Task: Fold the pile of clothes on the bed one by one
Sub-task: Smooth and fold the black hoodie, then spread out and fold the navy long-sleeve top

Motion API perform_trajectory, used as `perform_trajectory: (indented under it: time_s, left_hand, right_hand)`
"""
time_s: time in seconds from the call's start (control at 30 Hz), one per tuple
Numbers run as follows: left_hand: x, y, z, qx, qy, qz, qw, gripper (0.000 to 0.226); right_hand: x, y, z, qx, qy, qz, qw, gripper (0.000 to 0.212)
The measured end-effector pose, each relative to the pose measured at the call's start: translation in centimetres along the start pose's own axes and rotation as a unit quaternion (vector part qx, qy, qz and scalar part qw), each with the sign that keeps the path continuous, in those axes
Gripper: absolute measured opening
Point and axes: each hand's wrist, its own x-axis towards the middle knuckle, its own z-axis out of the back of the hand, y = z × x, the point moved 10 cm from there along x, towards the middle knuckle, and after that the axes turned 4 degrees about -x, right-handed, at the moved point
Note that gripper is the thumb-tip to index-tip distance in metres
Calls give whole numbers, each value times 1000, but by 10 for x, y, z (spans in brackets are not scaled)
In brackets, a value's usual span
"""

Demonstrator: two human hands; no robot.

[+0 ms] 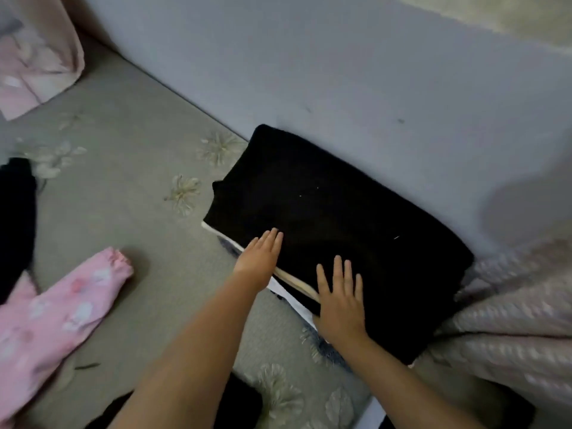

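Both hands flat on folded black garment (pixel 334 230), fingers straight and spread.
Left hand (pixel 260 261) presses its near-left edge; right hand (pixel 339 300) presses its near edge (lighter folded layers show beneath). Garment lies on the bed sheet (pixel 123 196) against the wall (pixel 309 72); pink garment (pixel 58 311) lies well left of it.

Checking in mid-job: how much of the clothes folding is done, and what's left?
Done: a folded black garment tops a stack by the wall. In hand: the left hand and right hand press flat on it. Left: the pink patterned garment and dark clothing at the left edge lie unfolded on the bed.
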Motion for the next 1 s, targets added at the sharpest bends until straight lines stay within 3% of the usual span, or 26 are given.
perform_trajectory:
  time_s: [0.17,0.4,0.47,0.53,0.67,0.83,1.0]
  left_hand:
    - [14,2,-23,-26,-34,29,999,72]
    - [-33,5,-45,-31,-61,120,990,67]
    - [-63,13,-50,-65,-68,138,986,61]
    - [-102,30,-59,-112,-70,187,974,59]
    - [-212,66,-95,-171,-60,311,933,57]
    - [-378,89,-175,-221,-41,452,863,45]
    - [-516,83,-270,-262,-21,563,783,44]
  right_hand:
    - [7,3,2,-51,-94,14,994,100]
    - [7,1,-14,-32,-42,33,998,96]
    - [-4,22,4,-11,-62,85,994,86]
    - [-20,61,15,9,-80,190,978,72]
    - [-64,154,15,8,-54,343,938,56]
    - [-147,256,16,69,-92,493,863,41]
    - [-208,328,-55,-75,-26,545,835,29]
